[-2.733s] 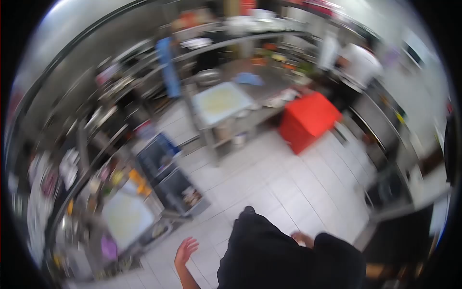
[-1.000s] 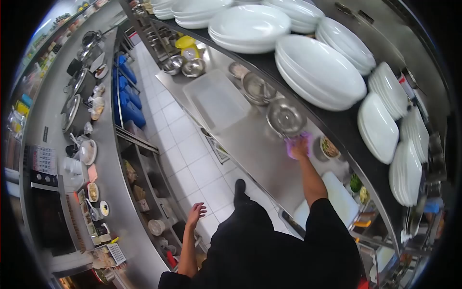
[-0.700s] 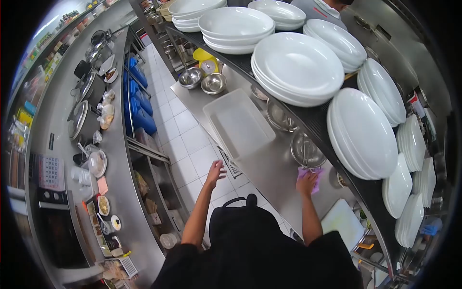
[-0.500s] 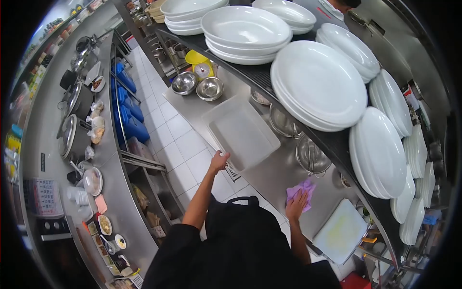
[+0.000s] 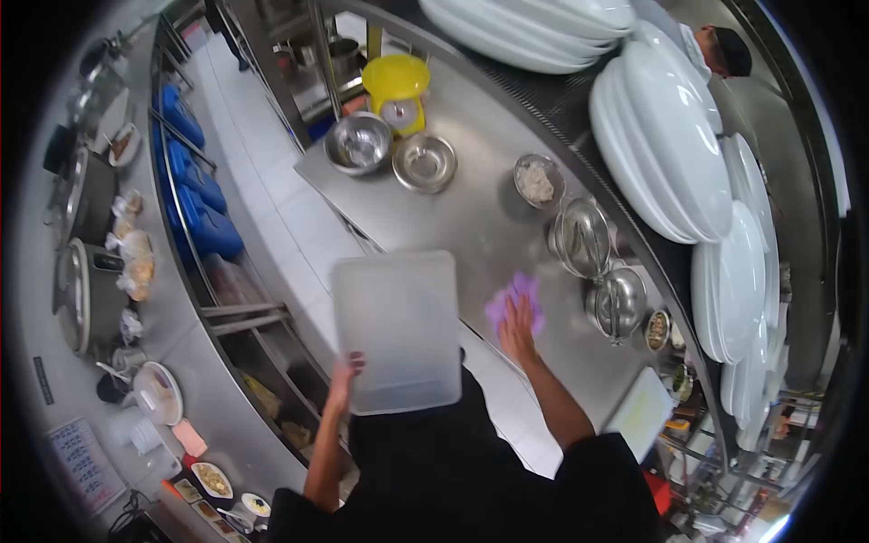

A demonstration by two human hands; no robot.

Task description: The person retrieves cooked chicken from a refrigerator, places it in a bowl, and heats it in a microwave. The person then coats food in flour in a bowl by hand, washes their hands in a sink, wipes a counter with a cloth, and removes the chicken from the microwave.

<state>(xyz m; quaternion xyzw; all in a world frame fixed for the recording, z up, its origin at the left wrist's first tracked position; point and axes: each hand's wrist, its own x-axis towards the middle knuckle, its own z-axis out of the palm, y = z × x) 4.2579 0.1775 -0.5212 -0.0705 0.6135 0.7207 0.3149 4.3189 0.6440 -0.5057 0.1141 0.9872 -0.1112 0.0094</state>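
Observation:
My left hand [image 5: 347,378] grips the left edge of a translucent plastic tub [image 5: 398,330], which is off the counter in front of my body. On the steel counter [image 5: 453,217], my right hand [image 5: 517,330] presses a purple cloth [image 5: 529,299] flat, fingers stretched over it. Beyond the cloth sit steel bowls with strainers [image 5: 618,303] and a bowl of pale food [image 5: 538,180]. At the counter's far end are two steel bowls [image 5: 425,163] beside a yellow scale [image 5: 398,90].
White plates [image 5: 665,145] are stacked on the shelf above the counter's right side. A cutting board [image 5: 641,412] lies near my right elbow. Pots [image 5: 90,299] and bagged food line the left counter, with blue containers [image 5: 208,222] below. Another person [image 5: 724,52] is beyond the shelf.
My left hand has taken hold of the tub and lifted it off the counter toward my body. My right hand has moved with the cloth along the counter, away from the cutting board.

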